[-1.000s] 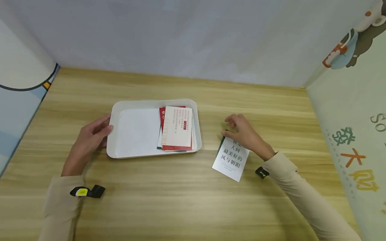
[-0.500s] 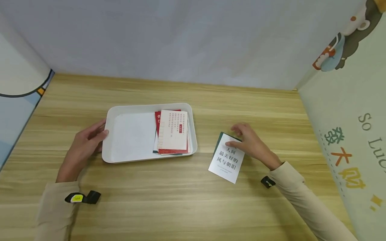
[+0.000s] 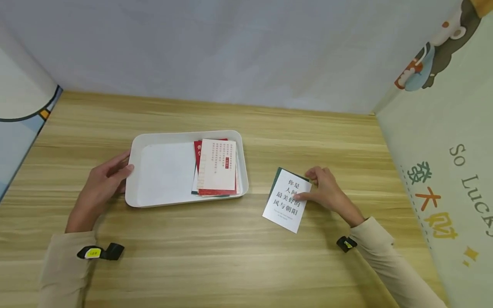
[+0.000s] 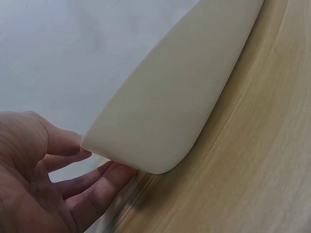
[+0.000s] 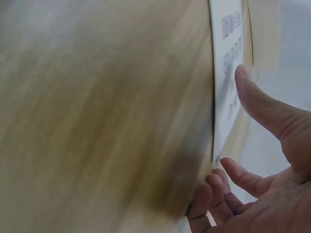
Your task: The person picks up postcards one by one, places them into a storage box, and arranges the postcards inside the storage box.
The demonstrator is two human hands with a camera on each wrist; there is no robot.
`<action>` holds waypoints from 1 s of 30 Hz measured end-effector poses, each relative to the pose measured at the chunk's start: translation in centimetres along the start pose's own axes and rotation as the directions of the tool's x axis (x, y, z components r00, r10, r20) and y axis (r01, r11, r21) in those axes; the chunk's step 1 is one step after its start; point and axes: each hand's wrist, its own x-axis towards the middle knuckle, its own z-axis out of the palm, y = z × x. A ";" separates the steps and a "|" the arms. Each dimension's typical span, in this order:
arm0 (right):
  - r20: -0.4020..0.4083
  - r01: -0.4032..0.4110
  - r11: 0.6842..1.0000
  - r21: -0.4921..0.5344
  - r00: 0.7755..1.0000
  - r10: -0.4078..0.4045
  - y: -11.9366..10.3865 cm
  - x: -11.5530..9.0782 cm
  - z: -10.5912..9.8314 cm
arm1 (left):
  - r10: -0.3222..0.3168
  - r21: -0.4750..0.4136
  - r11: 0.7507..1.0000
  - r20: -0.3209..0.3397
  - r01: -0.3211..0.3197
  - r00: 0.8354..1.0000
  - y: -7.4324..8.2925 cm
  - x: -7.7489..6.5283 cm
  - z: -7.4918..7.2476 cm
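My left hand (image 3: 102,184) grips the left end of a white tray (image 3: 165,171). In the left wrist view its thumb is on the rim and the fingers reach beneath the tray wall (image 4: 160,97). On the table to the tray's right lies a white card (image 3: 285,207) printed with large dark characters, over a dark green card (image 3: 274,185) that shows along its left and top edges. My right hand (image 3: 327,190) pinches the white card's right side, thumb on the printed face (image 5: 227,90), other fingers at the edge.
A loose pile of cards fills the tray's right end: a cream card (image 3: 217,167) on top, red cards (image 3: 197,147) peeking out below. The wood-grain table (image 3: 192,256) meets a pale back wall (image 3: 215,55) and a decorated right wall (image 3: 435,141).
My right hand has moved from the white card's top edge to its right side, uncovering the upper characters. The left hand keeps its grip on the tray. The head view has shifted slightly.
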 end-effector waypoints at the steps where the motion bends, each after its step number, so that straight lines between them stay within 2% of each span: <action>1: -0.002 -0.003 1.000 0.010 1.000 0.003 0.1 0.0 0.1 | -0.002 0.000 1.000 -0.002 0.002 1.000 0.0 0.0 0.0; 10: -0.001 -0.028 0.999 0.040 1.000 0.028 0.7 0.0 0.2 | -0.013 0.009 1.000 0.005 0.013 1.000 0.1 0.1 0.0; 22: -0.058 -0.007 0.999 -0.043 0.998 0.004 0.6 -0.1 0.6 | -0.034 -0.004 0.999 0.013 0.034 0.999 -0.1 0.2 0.0; 26: -0.046 -0.002 0.999 -0.051 0.999 -0.001 0.8 0.1 0.5 | -0.032 -0.009 0.999 0.011 0.032 0.999 -0.1 0.2 0.1; 30: -0.012 0.004 1.000 0.002 1.000 -0.004 1.0 0.2 0.1 | -0.025 -0.012 1.000 0.007 0.025 1.000 -0.2 0.2 0.1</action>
